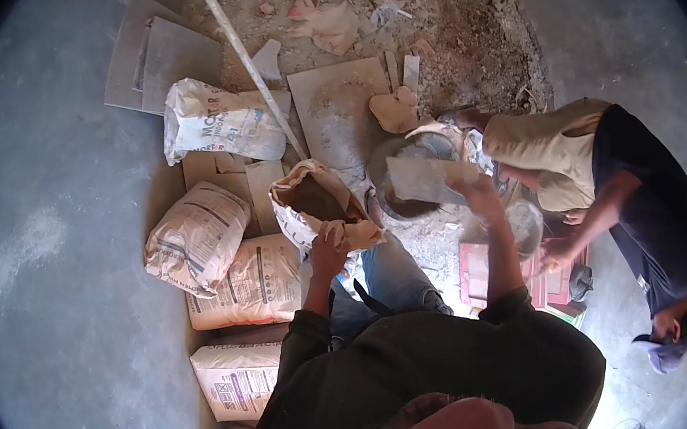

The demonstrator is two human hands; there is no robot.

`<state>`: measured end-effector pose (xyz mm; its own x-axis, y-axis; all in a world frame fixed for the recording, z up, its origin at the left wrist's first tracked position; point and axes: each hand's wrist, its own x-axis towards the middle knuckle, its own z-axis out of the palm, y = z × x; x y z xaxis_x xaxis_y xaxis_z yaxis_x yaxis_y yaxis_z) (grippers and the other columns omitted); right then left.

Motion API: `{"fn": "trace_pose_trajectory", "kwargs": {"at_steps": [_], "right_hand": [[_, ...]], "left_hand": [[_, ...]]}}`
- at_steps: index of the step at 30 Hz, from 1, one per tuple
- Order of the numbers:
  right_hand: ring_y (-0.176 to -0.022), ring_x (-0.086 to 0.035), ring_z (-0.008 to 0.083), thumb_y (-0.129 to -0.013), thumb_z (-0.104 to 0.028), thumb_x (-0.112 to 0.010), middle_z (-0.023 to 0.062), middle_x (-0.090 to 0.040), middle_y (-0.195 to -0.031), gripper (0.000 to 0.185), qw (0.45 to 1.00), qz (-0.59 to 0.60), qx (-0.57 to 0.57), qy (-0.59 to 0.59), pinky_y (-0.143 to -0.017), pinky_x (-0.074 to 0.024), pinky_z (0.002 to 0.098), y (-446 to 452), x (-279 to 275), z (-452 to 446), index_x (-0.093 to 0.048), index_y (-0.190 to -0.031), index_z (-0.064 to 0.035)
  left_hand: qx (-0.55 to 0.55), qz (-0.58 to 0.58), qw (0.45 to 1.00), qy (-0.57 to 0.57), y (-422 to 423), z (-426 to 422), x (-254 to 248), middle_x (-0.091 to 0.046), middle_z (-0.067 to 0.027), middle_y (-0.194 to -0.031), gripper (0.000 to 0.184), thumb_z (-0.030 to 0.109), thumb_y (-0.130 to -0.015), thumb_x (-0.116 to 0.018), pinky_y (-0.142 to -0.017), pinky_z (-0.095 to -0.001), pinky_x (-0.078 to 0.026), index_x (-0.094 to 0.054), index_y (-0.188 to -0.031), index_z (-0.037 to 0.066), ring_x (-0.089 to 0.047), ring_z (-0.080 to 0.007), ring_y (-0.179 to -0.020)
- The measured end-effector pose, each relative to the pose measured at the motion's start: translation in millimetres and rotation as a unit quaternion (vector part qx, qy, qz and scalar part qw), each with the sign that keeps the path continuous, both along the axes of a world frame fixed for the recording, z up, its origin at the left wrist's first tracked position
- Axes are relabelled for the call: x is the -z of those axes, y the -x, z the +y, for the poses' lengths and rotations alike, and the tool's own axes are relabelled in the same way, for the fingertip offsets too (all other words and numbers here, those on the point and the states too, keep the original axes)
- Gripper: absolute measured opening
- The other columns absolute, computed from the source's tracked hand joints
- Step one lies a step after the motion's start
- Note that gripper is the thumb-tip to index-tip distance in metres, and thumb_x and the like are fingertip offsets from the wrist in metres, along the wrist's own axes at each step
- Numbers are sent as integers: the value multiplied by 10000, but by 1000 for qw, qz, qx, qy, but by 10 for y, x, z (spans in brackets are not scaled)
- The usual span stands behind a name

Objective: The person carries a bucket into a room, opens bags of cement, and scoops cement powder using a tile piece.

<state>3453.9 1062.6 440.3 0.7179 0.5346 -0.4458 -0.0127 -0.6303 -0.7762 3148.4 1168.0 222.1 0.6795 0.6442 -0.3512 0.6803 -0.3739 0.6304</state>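
Note:
My left hand (329, 252) is closed on the rolled rim of an open paper bag (299, 230), which stands upright with brown-grey powder (312, 199) inside. In my right hand (475, 193) is a thin, flat rectangular piece (424, 178), like a bit of tile or board, gripped by its right end. That piece is held over a round bucket (383, 201), covering part of its opening. Grey material (425, 147) shows inside the bucket, though I cannot tell whether it is wet or dry.
A co-worker (646, 188) bends over on the right, one hand (558, 253) near a pale container (524, 226) and red boxes (475, 271). Full bags (198, 235) line the left side. A white mortar bag (223, 122), a long pole (245, 56), boards (339, 105) and rubble (461, 57) lie beyond.

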Motion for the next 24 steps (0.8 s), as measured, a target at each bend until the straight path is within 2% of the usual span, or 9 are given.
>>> {"fn": "trace_pose_trajectory", "kwargs": {"at_steps": [3, 5, 7, 13, 15, 17, 19, 20, 24], "right_hand": [[-764, -571, 136, -751, -170, -642, 71, -635, -870, 295, 996, 63, 30, -56, -695, -449, 269, -245, 136, 209, -625, -958, 39], [-777, -574, 137, -746, -167, -649, 79, -633, -879, 313, 985, 139, 73, -68, -711, -453, 275, -429, 280, 288, -618, -972, 48], [-779, -577, 138, -745, -164, -651, 77, -632, -879, 313, 979, 164, 97, -70, -719, -453, 276, -635, 344, 339, -617, -974, 46], [-806, -584, 167, -736, -158, -655, 85, -625, -904, 316, 967, 168, 185, -44, -739, -451, 297, -1119, 53, 442, -613, -990, 25], [-807, -585, 177, -722, -162, -669, 89, -623, -902, 322, 956, 150, 252, -34, -741, -450, 302, -1231, -50, 406, -613, -979, 23], [-804, -587, 186, -708, -166, -681, 92, -621, -897, 328, 942, 140, 303, -38, -740, -451, 301, -1324, -104, 333, -612, -966, 25], [-780, -577, 176, -718, -241, -674, 89, -616, -889, 403, 929, 137, 302, -165, -706, -441, 294, -1527, 134, 61, -579, -983, 48], [-742, -587, 161, -729, -214, -673, 66, -619, -901, 384, 929, 128, 311, -153, -606, -427, 257, -1578, 109, -62, -574, -1020, 15], [-807, -575, 145, -730, -206, -675, 31, -607, -958, 375, 898, 105, 380, -198, -582, -398, 286, -1553, -351, -263, -568, -1063, -72]], "left_hand": [[16, 109, 993, 31, -125, -60, 6, -388, -97, -1308, 516, 408, -763, -542, -878, -471, -388, -490, -1193, 128, -441, -338, -1111], [15, 103, 994, 35, -116, -73, 103, -380, -98, -1316, 511, 427, -771, -533, -868, -496, -385, -491, -1198, 150, -434, -332, -1126], [5, 207, 977, 45, -126, -89, 132, -395, -99, -1305, 515, 446, -783, -521, -870, -499, -385, -491, -1200, 145, -437, -330, -1130], [-57, 144, 988, 20, -102, -76, -7, -449, -157, -1246, 488, 427, -796, -545, -876, -443, -410, -526, -1145, 86, -485, -362, -1065], [-79, 47, 996, -15, 5, -62, 13, -482, -213, -1178, 435, 332, -815, -575, -871, -430, -410, -533, -1098, 5, -486, -365, -1050], [-120, 32, 992, -12, 131, -56, -26, -516, -224, -1110, 383, 284, -824, -583, -845, -404, -426, -545, -1060, -14, -504, -347, -1015], [-192, 11, 980, 51, 271, -58, -66, -539, -195, -1059, 367, 283, -836, -575, -781, -355, -449, -550, -1049, -15, -528, -308, -975], [-188, 18, 981, 41, 419, -65, -43, -544, -190, -1051, 360, 281, -840, -571, -779, -357, -449, -552, -1048, -12, -529, -306, -970], [-205, 40, 977, 33, 944, 11, 59, -567, -189, -1032, 368, 310, -857, -542, -806, -364, -442, -570, -1036, -11, -548, -316, -947]]}}
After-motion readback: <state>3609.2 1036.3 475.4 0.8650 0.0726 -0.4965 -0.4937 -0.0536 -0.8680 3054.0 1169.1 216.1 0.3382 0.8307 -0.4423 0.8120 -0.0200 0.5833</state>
